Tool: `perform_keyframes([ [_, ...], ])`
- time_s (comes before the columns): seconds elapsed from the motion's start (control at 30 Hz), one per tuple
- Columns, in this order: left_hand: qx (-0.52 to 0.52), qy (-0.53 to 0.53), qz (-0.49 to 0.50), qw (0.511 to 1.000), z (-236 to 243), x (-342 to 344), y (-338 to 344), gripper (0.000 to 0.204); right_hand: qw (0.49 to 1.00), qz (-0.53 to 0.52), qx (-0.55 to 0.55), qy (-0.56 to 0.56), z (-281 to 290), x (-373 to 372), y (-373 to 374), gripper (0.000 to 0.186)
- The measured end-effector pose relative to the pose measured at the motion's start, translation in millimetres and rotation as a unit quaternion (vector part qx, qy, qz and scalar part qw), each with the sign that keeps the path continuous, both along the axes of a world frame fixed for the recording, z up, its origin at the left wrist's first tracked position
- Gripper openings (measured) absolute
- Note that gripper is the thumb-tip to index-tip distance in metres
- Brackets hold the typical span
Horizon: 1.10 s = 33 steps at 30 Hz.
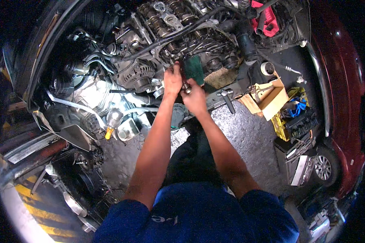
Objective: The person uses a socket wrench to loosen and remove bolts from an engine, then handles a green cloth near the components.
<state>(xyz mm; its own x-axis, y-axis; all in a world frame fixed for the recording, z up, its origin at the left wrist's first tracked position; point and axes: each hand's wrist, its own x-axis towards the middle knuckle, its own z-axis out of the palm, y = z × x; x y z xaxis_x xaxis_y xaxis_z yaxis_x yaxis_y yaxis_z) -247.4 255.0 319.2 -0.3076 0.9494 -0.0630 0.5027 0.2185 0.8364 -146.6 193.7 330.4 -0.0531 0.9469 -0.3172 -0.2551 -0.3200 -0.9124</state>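
Both my hands reach to the front of an opened car engine [198,42]. My left hand [173,81] is closed against the engine's front, its fingers pinched around something I cannot make out. Just to its right and nearer to me, my right hand [195,98] is wrapped round a metal tool [186,86], of which only a shiny rounded end shows. A dark green flat piece [194,69] lies directly beyond my right hand. Left of my hands sits an alternator [137,76] with a ribbed pulley. A black corrugated hose [162,41] crosses the engine above.
A hammer [227,100] rests on the front crossbar at right, beside an open cardboard box [273,99] and a tape roll [267,69]. A lit work lamp [114,118] is at left. A red plastic tray [267,24] sits far right. A dark red car [348,101] stands alongside.
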Motion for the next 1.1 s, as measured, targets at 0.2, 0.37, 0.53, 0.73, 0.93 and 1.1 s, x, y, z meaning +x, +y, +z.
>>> perform_keyframes([
  [0.2,-0.071,-0.247,0.057,0.965,17.4,18.2,-2.1,0.048,0.966,-0.020,-0.141,0.215,-2.1,13.4,-2.3,0.011],
  [0.37,-0.080,-0.438,0.153,0.882,24.1,14.4,-2.8,0.036,0.762,0.062,0.275,-0.583,7.0,16.2,-3.5,0.031],
  [0.53,-0.106,-0.730,0.115,0.666,6.1,-11.7,9.7,0.020,0.901,0.082,0.127,-0.406,12.6,-0.4,-8.2,0.043],
  [0.73,-0.098,-0.734,0.167,0.651,12.8,4.5,15.4,0.018,0.924,0.030,0.153,-0.350,11.1,20.1,-23.3,0.036],
  [0.93,-0.042,-0.735,0.186,0.651,-4.5,1.4,13.5,0.023,0.956,0.007,0.106,-0.275,13.7,39.5,-51.5,0.017],
  [1.1,-0.077,-0.729,0.193,0.652,0.6,22.7,17.9,0.024,0.966,-0.017,0.032,-0.256,7.3,63.1,-65.5,0.013],
])
